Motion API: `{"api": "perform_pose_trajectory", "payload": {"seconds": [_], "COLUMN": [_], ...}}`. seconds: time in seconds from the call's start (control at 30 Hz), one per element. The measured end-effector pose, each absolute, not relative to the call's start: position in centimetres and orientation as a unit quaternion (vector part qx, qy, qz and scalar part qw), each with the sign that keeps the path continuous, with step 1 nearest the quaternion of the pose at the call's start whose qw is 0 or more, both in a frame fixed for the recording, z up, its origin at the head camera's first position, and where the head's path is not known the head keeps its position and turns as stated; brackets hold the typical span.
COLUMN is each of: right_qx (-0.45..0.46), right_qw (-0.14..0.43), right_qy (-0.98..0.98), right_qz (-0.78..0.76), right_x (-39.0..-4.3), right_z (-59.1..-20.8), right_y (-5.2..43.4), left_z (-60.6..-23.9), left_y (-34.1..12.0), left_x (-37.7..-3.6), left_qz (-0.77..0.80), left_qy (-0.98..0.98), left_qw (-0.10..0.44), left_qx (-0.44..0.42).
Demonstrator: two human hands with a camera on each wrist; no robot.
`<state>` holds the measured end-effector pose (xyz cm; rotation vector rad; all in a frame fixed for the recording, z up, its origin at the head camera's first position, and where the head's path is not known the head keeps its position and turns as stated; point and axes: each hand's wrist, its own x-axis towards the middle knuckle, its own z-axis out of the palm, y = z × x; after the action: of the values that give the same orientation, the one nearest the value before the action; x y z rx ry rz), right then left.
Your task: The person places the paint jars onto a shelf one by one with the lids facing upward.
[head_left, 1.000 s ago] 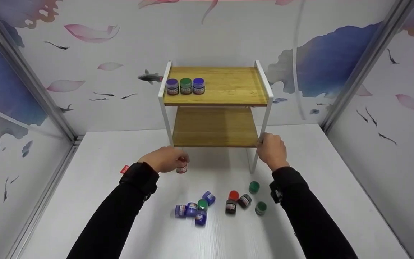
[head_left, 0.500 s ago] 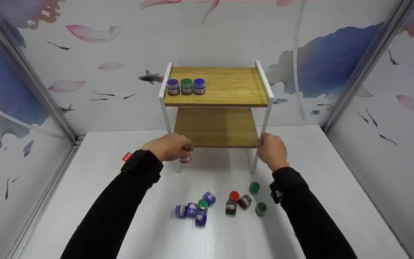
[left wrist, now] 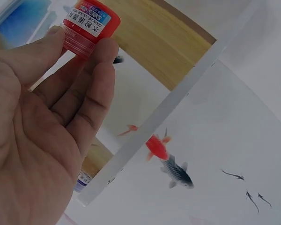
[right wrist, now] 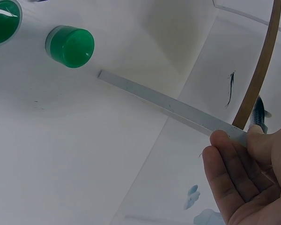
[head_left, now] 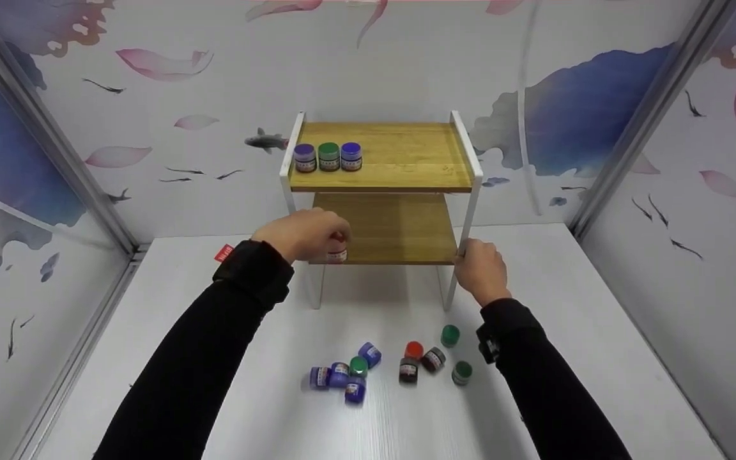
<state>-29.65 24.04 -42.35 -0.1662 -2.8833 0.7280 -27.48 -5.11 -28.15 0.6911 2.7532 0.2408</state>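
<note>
Thumb and fingers of my left hand [head_left: 307, 233] pinch a red gouache paint jar [left wrist: 91, 23] by its lid end. In the head view the jar overlaps the front left of the lower wooden shelf [head_left: 387, 223]. My right hand [head_left: 483, 271] grips the white front right leg [right wrist: 164, 102] of the two-tier rack, just at the lower shelf's corner. On the left of the upper shelf [head_left: 416, 153] three jars stand in a row: a purple jar [head_left: 305, 158], a green jar [head_left: 329, 157] and a blue jar [head_left: 351, 156].
On the white table [head_left: 214, 383] before the rack lie two loose groups of jars. The left group has several blue-purple jars [head_left: 354, 390] around a green-lidded jar [head_left: 358, 366]. At right are dark jars [head_left: 408, 369], a red-lidded jar [head_left: 414, 349] and green jars [head_left: 462, 372].
My left hand has lifted the red jar from near the rack's left foot up to the lower shelf's height and slightly right. The right hand stays on the leg.
</note>
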Motion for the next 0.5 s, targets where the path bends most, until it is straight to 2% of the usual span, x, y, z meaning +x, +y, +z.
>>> {"api": "perform_pose_trajectory", "payload": {"seconds": [0.5], "right_qx": [-0.039], "right_qw": [0.103], "right_qy": [-0.963], "right_qz": [0.247], "right_x": [-29.6], "right_z": [-42.5], "right_y": [24.2], "left_z": [-23.1], "left_y": [-3.7], "left_x": [-27.4], "left_qz": [0.058], "left_qy": [0.960], "left_qw": [0.123], "left_qx": [0.244]}}
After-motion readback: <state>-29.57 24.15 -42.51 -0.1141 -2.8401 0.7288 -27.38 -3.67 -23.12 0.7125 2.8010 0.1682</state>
